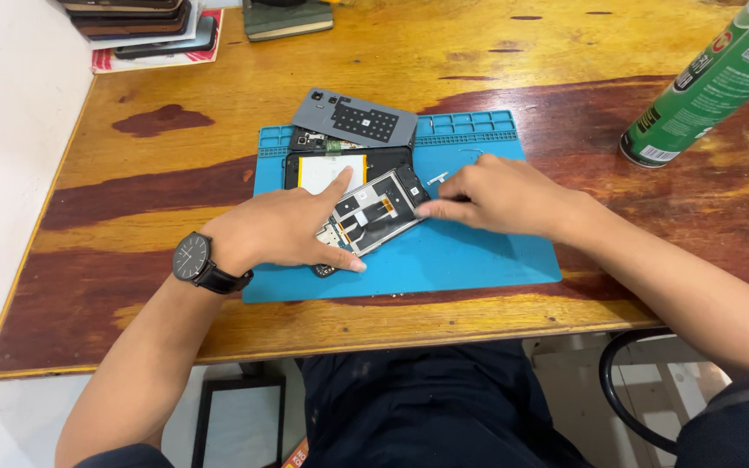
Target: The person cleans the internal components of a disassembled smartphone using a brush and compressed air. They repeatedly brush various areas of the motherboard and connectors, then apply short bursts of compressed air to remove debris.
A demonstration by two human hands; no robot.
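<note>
Two bare hands work over one blue rectangular silicone repair mat (478, 251) at the centre of the frame, laid on a worn, yellow-and-red varnished wooden table (305, 87). The left hand (283, 230), with one black round-faced wristwatch (192, 258) on its wrist, rests on one opened black smartphone body (374, 163) whose pale battery shows; its forefinger stretches out flat towards the battery, its thumb presses the lower edge of one silver-grey inner phone frame (381, 211) lying tilted across the phone, and the other fingers are loosely curled, gripping nothing. The right hand (500, 195) lies just right of the frame, fingers drawn together with the tips touching its black upper corner; whether they pinch anything small cannot be told. One grey plastic back cover (353, 117) sits at the mat's upper edge, partly over the phone. One green spray can (713, 78) leans in at the upper right. A stack of dark phones (132, 22) fills the upper left corner, its number unclear.
</note>
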